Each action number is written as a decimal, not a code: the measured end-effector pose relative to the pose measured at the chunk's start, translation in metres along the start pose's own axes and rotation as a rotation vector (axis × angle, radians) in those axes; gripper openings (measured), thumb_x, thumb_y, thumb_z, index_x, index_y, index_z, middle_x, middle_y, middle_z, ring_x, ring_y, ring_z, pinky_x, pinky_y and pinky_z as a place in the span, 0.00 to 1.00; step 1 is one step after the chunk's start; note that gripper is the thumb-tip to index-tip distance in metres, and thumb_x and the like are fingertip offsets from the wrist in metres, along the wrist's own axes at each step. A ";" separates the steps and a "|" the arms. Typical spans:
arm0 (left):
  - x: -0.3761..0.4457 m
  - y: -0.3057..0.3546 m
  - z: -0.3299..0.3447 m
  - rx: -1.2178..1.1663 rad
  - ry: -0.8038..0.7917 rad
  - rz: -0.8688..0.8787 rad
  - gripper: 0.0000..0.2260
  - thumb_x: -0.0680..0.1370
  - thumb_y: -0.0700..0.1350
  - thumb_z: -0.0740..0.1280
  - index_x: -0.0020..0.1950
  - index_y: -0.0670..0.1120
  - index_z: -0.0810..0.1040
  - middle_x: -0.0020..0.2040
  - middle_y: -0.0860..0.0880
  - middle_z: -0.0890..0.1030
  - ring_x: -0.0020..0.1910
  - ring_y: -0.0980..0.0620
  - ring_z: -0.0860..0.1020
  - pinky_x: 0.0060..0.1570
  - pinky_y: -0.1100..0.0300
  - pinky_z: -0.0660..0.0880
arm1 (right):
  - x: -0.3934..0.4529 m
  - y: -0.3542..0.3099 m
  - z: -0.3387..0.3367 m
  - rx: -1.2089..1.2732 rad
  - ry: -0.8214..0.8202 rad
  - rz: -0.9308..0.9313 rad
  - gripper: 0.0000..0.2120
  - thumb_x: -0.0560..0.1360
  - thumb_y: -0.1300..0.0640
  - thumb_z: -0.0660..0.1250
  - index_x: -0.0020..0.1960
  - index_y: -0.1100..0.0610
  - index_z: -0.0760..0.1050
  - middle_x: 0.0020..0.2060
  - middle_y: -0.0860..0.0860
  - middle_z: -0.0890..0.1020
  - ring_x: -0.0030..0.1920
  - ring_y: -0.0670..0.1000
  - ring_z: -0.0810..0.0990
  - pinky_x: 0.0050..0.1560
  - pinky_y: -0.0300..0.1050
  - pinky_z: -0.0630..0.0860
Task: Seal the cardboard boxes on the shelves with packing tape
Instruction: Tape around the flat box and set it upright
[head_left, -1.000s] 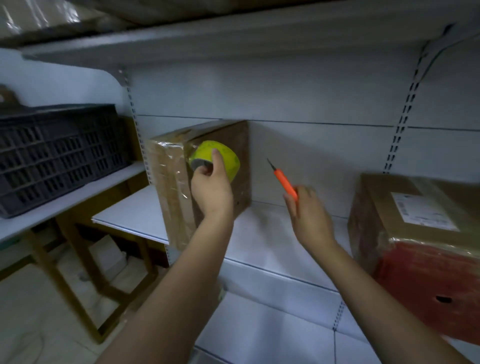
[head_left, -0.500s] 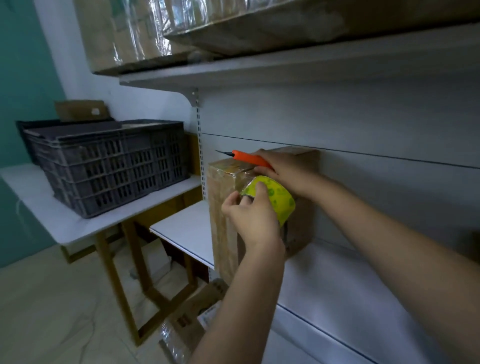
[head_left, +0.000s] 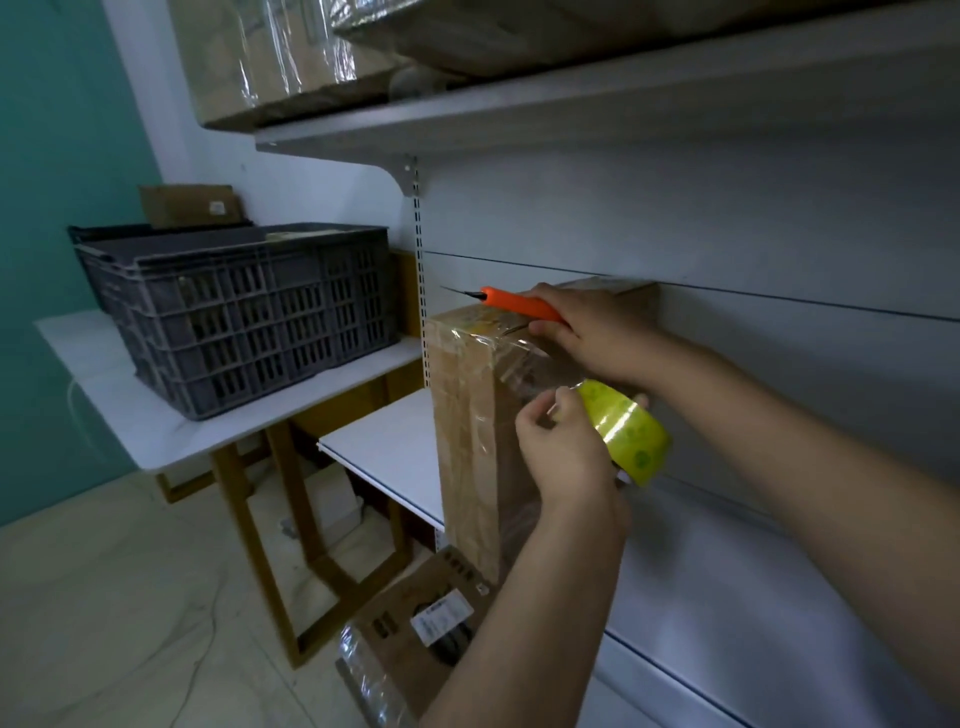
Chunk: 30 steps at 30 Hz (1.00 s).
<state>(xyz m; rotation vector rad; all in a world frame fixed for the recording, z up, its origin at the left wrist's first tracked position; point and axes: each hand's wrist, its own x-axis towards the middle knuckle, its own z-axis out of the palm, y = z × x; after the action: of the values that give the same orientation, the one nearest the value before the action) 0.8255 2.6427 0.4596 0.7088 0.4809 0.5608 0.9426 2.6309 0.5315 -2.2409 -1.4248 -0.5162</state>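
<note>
A tall brown cardboard box (head_left: 465, 431) stands upright at the left end of the white shelf (head_left: 384, 447). My left hand (head_left: 563, 452) grips a yellow-green roll of clear packing tape (head_left: 626, 428) in front of the box's right face. A clear strip of tape runs from the roll up to the box's top front edge. My right hand (head_left: 592, 332) rests on the box's top and holds an orange utility knife (head_left: 519, 304) with its blade pointing left.
A dark grey plastic crate (head_left: 244, 312) sits on a white wooden-legged table (head_left: 156, 426) to the left. Wrapped boxes (head_left: 291, 52) lie on the upper shelf (head_left: 519, 104). Another cardboard box (head_left: 415, 623) lies on the floor below.
My right hand moved left onto the box's top with the knife. My left hand pulled the roll down and right, drawing a strip of tape off the top edge.
</note>
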 end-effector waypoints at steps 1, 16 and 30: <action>0.000 0.000 0.001 -0.007 -0.011 0.004 0.10 0.74 0.51 0.70 0.53 0.51 0.77 0.54 0.40 0.83 0.49 0.37 0.84 0.51 0.34 0.80 | 0.000 -0.001 -0.001 0.002 -0.015 0.009 0.14 0.81 0.49 0.61 0.65 0.53 0.71 0.52 0.54 0.80 0.50 0.55 0.77 0.48 0.48 0.72; 0.025 0.002 -0.004 -0.057 -0.057 0.111 0.06 0.83 0.45 0.63 0.49 0.50 0.80 0.48 0.46 0.83 0.50 0.45 0.82 0.59 0.38 0.78 | -0.057 -0.061 -0.094 -0.869 -0.223 -0.321 0.28 0.76 0.34 0.39 0.66 0.42 0.66 0.54 0.46 0.77 0.50 0.53 0.79 0.38 0.45 0.69; 0.017 -0.006 -0.014 -0.012 -0.218 0.059 0.05 0.83 0.42 0.64 0.53 0.44 0.80 0.46 0.47 0.84 0.44 0.42 0.86 0.46 0.47 0.79 | -0.101 0.056 -0.073 -0.542 0.026 0.270 0.16 0.82 0.39 0.53 0.58 0.47 0.73 0.43 0.51 0.78 0.45 0.58 0.80 0.40 0.49 0.73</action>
<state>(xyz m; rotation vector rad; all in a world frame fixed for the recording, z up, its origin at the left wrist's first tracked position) 0.8319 2.6562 0.4425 0.7646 0.2538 0.5340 0.9476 2.4944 0.5313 -2.7750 -1.0254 -0.9191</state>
